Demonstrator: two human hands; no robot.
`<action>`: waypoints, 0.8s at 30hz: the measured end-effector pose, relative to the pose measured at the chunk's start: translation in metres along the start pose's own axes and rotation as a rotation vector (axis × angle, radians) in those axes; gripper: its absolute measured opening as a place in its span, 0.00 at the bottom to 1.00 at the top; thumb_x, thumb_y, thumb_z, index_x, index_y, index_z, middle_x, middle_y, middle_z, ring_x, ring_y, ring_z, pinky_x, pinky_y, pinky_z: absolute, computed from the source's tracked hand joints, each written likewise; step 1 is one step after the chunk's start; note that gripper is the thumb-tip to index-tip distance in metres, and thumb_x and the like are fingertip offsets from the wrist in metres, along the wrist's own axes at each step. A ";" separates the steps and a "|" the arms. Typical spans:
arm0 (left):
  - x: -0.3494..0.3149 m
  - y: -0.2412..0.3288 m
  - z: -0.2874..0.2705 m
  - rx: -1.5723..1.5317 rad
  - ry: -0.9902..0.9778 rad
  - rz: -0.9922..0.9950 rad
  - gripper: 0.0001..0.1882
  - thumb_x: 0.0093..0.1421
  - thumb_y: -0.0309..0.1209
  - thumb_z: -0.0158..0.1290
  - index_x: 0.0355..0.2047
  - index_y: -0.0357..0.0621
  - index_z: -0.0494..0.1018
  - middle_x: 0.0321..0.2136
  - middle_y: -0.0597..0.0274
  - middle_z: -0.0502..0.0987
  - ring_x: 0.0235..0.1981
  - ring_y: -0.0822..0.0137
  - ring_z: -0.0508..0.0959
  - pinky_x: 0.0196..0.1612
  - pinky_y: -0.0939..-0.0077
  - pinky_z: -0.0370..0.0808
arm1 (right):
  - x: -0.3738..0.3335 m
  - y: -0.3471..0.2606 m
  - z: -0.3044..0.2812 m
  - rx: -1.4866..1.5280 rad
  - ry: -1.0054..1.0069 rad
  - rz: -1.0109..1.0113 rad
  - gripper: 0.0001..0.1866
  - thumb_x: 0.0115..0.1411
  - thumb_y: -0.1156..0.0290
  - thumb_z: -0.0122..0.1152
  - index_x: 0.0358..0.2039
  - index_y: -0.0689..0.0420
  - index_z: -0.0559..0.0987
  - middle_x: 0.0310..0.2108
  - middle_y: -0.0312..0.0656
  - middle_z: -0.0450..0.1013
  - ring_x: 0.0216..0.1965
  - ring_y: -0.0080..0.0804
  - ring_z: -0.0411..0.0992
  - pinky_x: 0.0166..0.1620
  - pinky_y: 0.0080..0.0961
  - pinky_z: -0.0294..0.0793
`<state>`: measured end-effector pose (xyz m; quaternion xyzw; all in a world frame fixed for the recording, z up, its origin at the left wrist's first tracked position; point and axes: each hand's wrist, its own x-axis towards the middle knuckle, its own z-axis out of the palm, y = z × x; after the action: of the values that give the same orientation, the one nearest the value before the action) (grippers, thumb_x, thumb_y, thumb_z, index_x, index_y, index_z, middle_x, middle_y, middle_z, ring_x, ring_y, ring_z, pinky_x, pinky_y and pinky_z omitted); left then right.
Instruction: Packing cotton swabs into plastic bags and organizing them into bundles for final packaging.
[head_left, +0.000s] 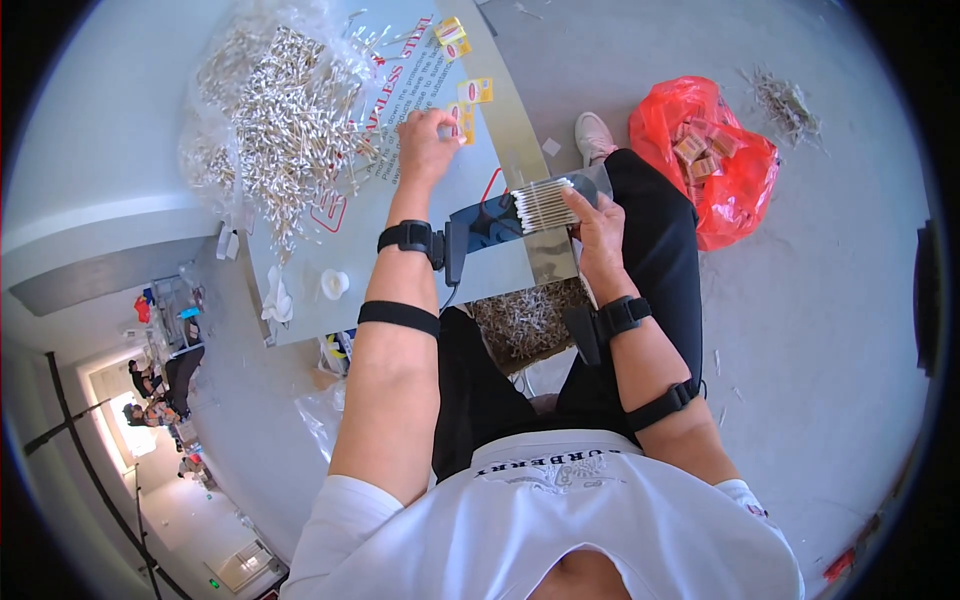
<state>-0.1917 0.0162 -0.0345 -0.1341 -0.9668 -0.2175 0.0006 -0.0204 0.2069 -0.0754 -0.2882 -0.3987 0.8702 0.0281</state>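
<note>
My right hand (pixel 600 228) grips a clear plastic bag (pixel 592 184) at its right end, thumb on top. Inside lies a flat row of cotton swabs (pixel 543 206), side by side. Left of the swabs stretches a dark, glossy patch (pixel 488 222); whether it belongs to the bag cannot be told. On the table, the curled fingers of my left hand (pixel 428 146) pinch at a small yellow card (pixel 463 118) with a red and white mark. More yellow cards (pixel 453 38) lie farther up. A large heap of loose cotton swabs (pixel 285 120) spills from clear plastic, left of my left hand.
A film-covered metal table (pixel 430 270) ends near my knees. Below its edge stands a box of swabs (pixel 530 318). On the floor at right, a red plastic bag (pixel 735 190) holds small filled packs, beside a scattered pile (pixel 785 105). A white roll (pixel 334 284) sits at the table's near left.
</note>
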 end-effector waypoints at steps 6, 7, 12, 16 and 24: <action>-0.009 0.002 0.004 -0.108 -0.043 -0.030 0.13 0.43 0.27 0.63 0.31 0.48 0.75 0.33 0.60 0.73 0.42 0.54 0.69 0.47 0.63 0.67 | 0.005 0.006 -0.006 -0.022 0.010 -0.011 0.06 0.56 0.70 0.62 0.31 0.58 0.79 0.26 0.32 0.76 0.23 0.19 0.72 0.28 0.17 0.70; -0.008 0.000 0.004 -0.209 -0.061 -0.068 0.14 0.43 0.27 0.63 0.32 0.47 0.75 0.32 0.60 0.73 0.42 0.55 0.70 0.47 0.63 0.68 | 0.006 0.005 -0.006 -0.020 0.014 -0.016 0.06 0.55 0.70 0.62 0.31 0.58 0.79 0.26 0.32 0.76 0.23 0.19 0.72 0.28 0.17 0.70; 0.015 0.002 0.009 -0.217 0.176 -0.127 0.16 0.45 0.33 0.63 0.35 0.43 0.74 0.35 0.57 0.74 0.43 0.55 0.70 0.48 0.62 0.67 | -0.003 -0.004 0.002 0.064 0.015 0.031 0.07 0.53 0.74 0.63 0.31 0.63 0.79 0.28 0.32 0.74 0.27 0.17 0.68 0.32 0.16 0.66; 0.047 0.024 0.015 -0.046 0.115 -0.252 0.19 0.44 0.39 0.64 0.36 0.46 0.75 0.41 0.56 0.72 0.47 0.53 0.67 0.49 0.62 0.66 | -0.003 -0.006 0.002 0.055 0.038 0.056 0.07 0.53 0.73 0.64 0.31 0.62 0.79 0.27 0.32 0.74 0.26 0.17 0.68 0.32 0.16 0.66; 0.049 0.045 0.018 0.029 -0.051 -0.144 0.17 0.41 0.39 0.66 0.32 0.52 0.76 0.40 0.61 0.70 0.48 0.54 0.65 0.51 0.57 0.63 | 0.026 -0.029 0.000 -0.401 0.263 -0.424 0.16 0.52 0.67 0.66 0.34 0.66 0.74 0.27 0.40 0.71 0.28 0.25 0.66 0.34 0.23 0.68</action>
<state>-0.2263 0.0762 -0.0292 -0.0696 -0.9767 -0.1996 -0.0380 -0.0471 0.2337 -0.0674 -0.3086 -0.6063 0.7043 0.2029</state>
